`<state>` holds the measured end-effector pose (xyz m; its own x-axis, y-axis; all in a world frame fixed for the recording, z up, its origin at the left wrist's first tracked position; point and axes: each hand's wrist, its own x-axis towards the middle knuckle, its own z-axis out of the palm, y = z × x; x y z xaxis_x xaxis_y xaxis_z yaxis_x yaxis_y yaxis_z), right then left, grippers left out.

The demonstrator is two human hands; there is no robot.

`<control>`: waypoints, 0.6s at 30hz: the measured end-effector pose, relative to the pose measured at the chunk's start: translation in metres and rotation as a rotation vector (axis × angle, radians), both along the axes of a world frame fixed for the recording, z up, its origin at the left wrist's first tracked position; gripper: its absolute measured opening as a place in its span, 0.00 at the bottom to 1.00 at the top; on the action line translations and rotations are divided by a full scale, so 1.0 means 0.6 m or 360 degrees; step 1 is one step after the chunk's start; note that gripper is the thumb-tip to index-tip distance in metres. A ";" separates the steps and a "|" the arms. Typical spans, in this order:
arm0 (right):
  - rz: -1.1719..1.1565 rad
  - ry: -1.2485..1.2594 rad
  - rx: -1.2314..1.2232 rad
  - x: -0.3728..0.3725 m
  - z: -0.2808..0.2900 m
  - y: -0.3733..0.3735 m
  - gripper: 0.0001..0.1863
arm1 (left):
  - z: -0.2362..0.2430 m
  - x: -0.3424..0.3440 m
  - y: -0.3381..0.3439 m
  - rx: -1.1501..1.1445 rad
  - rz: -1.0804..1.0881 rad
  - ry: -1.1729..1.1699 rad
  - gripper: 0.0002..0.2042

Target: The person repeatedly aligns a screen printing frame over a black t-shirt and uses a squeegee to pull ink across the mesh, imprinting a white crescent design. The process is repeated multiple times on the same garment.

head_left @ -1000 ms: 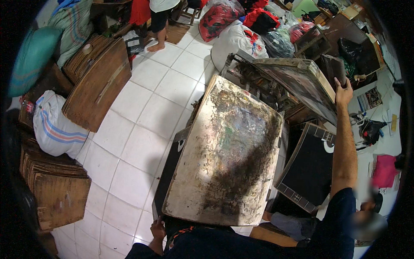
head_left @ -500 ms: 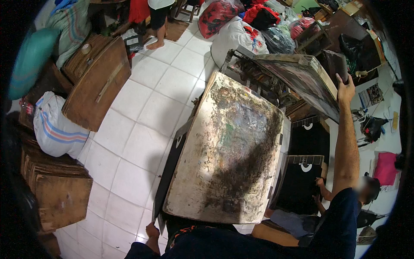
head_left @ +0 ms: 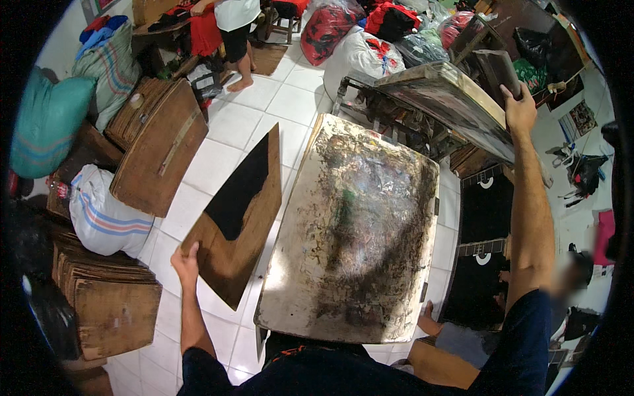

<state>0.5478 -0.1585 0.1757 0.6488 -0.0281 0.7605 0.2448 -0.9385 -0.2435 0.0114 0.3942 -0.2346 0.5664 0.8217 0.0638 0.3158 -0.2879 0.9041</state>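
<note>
Arms (head_left: pixel 533 228) spread apart, right hand (head_left: pixel 522 111) extended farther forward.

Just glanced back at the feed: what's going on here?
The person's left hand grips the edge of a wooden board partly covered by black material, left of a stained pale slab. The right hand holds a dark block beside a tilted frame past the slab's far right corner. A co-worker sits at right near black panels with white shapes.
</note>
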 end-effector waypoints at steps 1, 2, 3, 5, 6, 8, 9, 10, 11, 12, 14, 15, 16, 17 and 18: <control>-0.0030 0.0064 0.0014 -0.004 0.001 0.004 0.23 | 0.021 0.039 -0.003 0.0106 -0.0071 -0.0133 0.11; -0.0018 0.0105 0.0076 -0.009 -0.001 0.009 0.23 | 0.045 0.077 -0.013 0.0139 -0.0049 -0.0181 0.10; 0.0007 0.0058 0.0047 -0.014 0.000 0.011 0.22 | 0.072 0.113 -0.026 0.0308 -0.0119 -0.0315 0.09; -0.0032 0.0044 0.0055 -0.022 -0.005 0.016 0.22 | 0.138 0.164 -0.062 0.0525 -0.0189 -0.0463 0.08; -0.0057 0.0045 0.0063 -0.025 -0.007 0.019 0.22 | 0.181 0.178 -0.074 0.0688 -0.0136 -0.0223 0.08; 0.0051 0.0098 0.0073 -0.034 -0.010 0.018 0.21 | 0.273 0.195 -0.092 0.0908 -0.0208 -0.0309 0.09; 0.0023 0.0094 0.0057 -0.036 -0.011 0.019 0.21 | 0.318 0.192 -0.102 0.0923 -0.0247 -0.0299 0.09; 0.0001 0.0096 0.0040 -0.039 -0.012 0.020 0.21 | 0.357 0.186 -0.118 0.0864 -0.0272 -0.0330 0.09; 0.0004 0.0066 0.0017 -0.041 -0.011 0.020 0.21 | 0.393 0.170 -0.137 0.0934 -0.0305 -0.0291 0.05; 0.0012 0.0042 -0.0007 -0.042 -0.010 0.021 0.21 | 0.424 0.150 -0.161 0.0968 -0.0267 -0.0137 0.03; 0.0037 0.0042 -0.0016 -0.041 -0.009 0.022 0.22 | 0.462 0.116 -0.228 0.1387 -0.0470 -0.0486 0.09; 0.0045 0.0033 -0.0005 -0.039 -0.008 0.021 0.22 | 0.476 0.097 -0.265 0.1425 -0.0562 -0.0457 0.18; 0.0071 0.0015 -0.0005 -0.035 -0.009 0.022 0.23 | 0.485 0.083 -0.304 0.1556 -0.0684 -0.0488 0.20; 0.0067 0.0009 -0.0002 -0.029 -0.008 0.022 0.24 | 0.488 0.068 -0.346 0.1645 -0.0794 -0.0465 0.24; 0.0076 -0.0007 -0.0005 -0.023 -0.009 0.021 0.25 | 0.486 0.050 -0.396 0.1750 -0.0885 -0.0320 0.22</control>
<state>0.5342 -0.1458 0.1702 0.6460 0.0056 0.7633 0.2907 -0.9264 -0.2393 0.0415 0.1563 0.0572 0.7202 -0.0696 0.6902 -0.2070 -0.9712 0.1181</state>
